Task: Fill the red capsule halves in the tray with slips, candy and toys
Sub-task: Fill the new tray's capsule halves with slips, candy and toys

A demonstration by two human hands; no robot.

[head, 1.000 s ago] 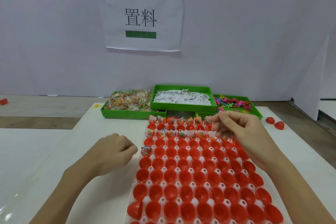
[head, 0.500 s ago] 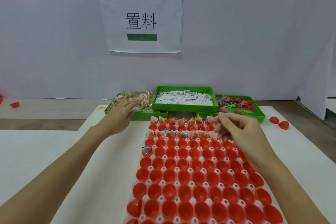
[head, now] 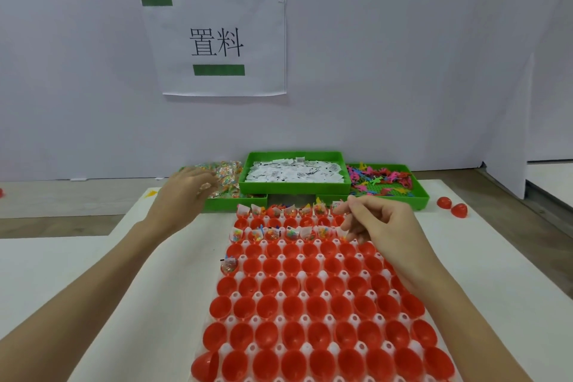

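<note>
Right now the left hand [head: 186, 192] reaches forward over the near edge of the green plastic bin of wrapped candy [head: 228, 178], fingers loosely spread and, as far as I can see, holding nothing yet; the right hand [head: 376, 223] hovers over the far right corner of the white moulded tray of red plastic capsule halves [head: 310, 304], its fingers curled with thumb and forefinger pinched together, though whether a paper slip sits between them is too small to tell; the tray lies lengthwise on the white counter [head: 108, 304], its long axis running away from the person toward the bins; only the two farthest rows and one lone cup on the left edge [head: 229, 265] hold slips and sweets, the rest stand bare. What the next move turns on, I'd judge, is that the candy lies ahead and to the left, touching distance from the left hand, while the middle green bin of white paper slips [head: 296, 172] and the right green bin of small coloured plastic toys [head: 381, 180] sit nearer the right hand, just beyond the tray's far end.
</note>
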